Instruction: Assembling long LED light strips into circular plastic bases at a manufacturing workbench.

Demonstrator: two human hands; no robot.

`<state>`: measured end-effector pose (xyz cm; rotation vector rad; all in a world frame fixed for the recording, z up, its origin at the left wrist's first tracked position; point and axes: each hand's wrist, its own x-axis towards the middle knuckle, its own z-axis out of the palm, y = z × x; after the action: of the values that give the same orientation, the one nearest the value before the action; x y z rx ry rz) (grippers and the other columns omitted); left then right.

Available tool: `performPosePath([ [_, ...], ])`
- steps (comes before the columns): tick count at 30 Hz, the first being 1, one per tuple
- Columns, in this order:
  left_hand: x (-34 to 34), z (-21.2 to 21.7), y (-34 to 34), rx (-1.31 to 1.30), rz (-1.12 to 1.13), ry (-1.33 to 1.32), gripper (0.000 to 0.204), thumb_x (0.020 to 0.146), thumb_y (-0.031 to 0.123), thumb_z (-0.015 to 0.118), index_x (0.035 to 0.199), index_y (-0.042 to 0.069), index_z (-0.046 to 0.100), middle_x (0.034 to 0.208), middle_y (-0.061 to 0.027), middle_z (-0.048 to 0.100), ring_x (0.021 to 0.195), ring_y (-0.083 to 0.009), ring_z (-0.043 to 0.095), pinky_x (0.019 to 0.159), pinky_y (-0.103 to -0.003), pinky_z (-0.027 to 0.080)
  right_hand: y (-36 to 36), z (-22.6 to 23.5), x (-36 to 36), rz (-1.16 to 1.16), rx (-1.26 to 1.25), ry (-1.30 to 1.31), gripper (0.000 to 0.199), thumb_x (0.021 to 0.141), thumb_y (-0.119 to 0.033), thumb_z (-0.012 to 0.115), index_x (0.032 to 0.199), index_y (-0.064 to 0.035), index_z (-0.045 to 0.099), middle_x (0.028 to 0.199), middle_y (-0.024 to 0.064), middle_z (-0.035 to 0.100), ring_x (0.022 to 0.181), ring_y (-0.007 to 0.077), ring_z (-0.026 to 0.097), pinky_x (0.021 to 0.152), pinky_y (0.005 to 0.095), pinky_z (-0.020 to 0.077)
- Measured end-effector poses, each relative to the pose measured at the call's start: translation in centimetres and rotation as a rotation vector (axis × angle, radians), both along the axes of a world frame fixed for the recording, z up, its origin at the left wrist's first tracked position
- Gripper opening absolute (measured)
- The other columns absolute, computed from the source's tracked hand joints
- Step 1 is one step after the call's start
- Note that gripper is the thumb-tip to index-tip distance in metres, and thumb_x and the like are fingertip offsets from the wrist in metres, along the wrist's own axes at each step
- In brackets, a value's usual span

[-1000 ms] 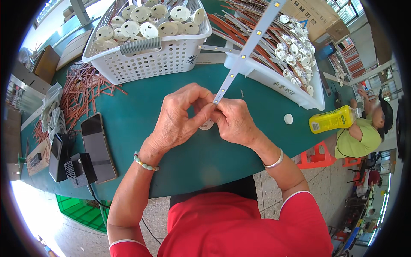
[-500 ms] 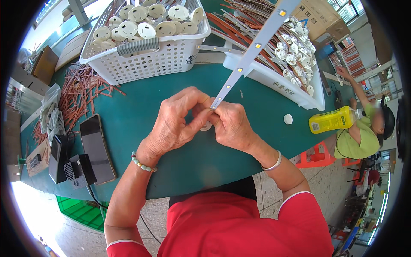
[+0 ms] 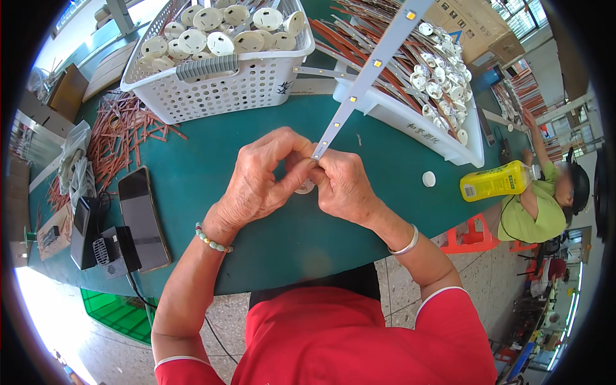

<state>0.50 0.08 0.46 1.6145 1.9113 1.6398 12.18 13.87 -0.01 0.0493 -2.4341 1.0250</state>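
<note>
My left hand (image 3: 260, 176) and right hand (image 3: 346, 186) meet over the tabletop (image 3: 282, 256), thumbs and fingertips pinching the near end of a thin white strip dotted with small yellow lights (image 3: 353, 99); the rest of it slants away toward the upper right. I judge it light and fairly stiff, since it runs straight from that one end, though bending might harm the lights. Its flat face looks smooth and perhaps slippery, so I would hold it by the end or narrow edges. Below my fingers a round white piece (image 3: 305, 187) partly shows; I can't tell whether it is joined to the strip. The green surface looks flat, with a perforated white basket (image 3: 212, 93) of discs and a loaded white bin (image 3: 410, 128) beyond. To my right sits another person (image 3: 542, 205), above a speckled floor (image 3: 410, 295).
</note>
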Motion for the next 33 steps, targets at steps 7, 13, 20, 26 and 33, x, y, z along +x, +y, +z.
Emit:
performPosePath([
  [7,-0.4,-0.4,0.2,0.046,-0.040,-0.068,0.013,0.081,-0.001,0.071,0.092,0.000,0.064,0.085,-0.0091,0.063,0.075,-0.0202,0.065,0.065,-0.030,0.053,0.3,-0.2,0.0,0.017,-0.019,-0.009,0.026,0.081,0.005,0.063,0.105,-0.0032,0.063,0.084,0.0190,0.066,0.076,0.0399,0.066,0.063,0.0411,0.0536],
  [13,-2.1,-1.0,-1.0,0.009,-0.044,-0.104,0.019,0.077,-0.005,0.061,0.095,0.000,0.064,0.090,-0.0105,0.064,0.080,-0.0235,0.063,0.073,-0.033,0.053,0.6,0.5,0.1,0.029,-0.012,-0.054,0.009,0.084,0.000,0.067,0.083,0.0013,0.059,0.069,0.0151,0.059,0.057,0.0289,0.058,0.053,0.0330,0.0455],
  [20,-2.0,-1.4,-1.0,-0.116,-0.164,0.169,0.030,0.069,0.001,0.067,0.099,0.002,0.065,0.098,-0.0107,0.064,0.100,-0.0313,0.056,0.087,-0.039,0.049,0.8,1.2,0.2,0.062,-0.050,-0.076,0.010,0.086,-0.004,0.068,0.083,0.0008,0.061,0.068,0.0098,0.059,0.055,0.0186,0.056,0.051,0.0293,0.0431],
  [26,-1.8,-1.6,-0.8,-0.128,-0.147,0.133,0.025,0.069,0.003,0.071,0.093,0.002,0.067,0.096,-0.0112,0.065,0.096,-0.0311,0.057,0.087,-0.039,0.049,1.0,0.6,0.3,0.060,-0.053,-0.055,0.008,0.086,-0.002,0.068,0.087,0.0018,0.061,0.072,0.0126,0.060,0.059,0.0242,0.058,0.054,0.0316,0.0460],
  [33,-1.8,-1.8,0.0,-0.051,-0.099,0.022,0.011,0.070,0.001,0.072,0.080,0.003,0.067,0.084,-0.0078,0.066,0.085,-0.0265,0.059,0.079,-0.036,0.049,1.0,-0.2,0.3,0.083,-0.088,-0.042,0.008,0.086,0.000,0.067,0.082,0.0011,0.060,0.068,0.0092,0.057,0.055,0.0191,0.054,0.052,0.0301,0.0421],
])
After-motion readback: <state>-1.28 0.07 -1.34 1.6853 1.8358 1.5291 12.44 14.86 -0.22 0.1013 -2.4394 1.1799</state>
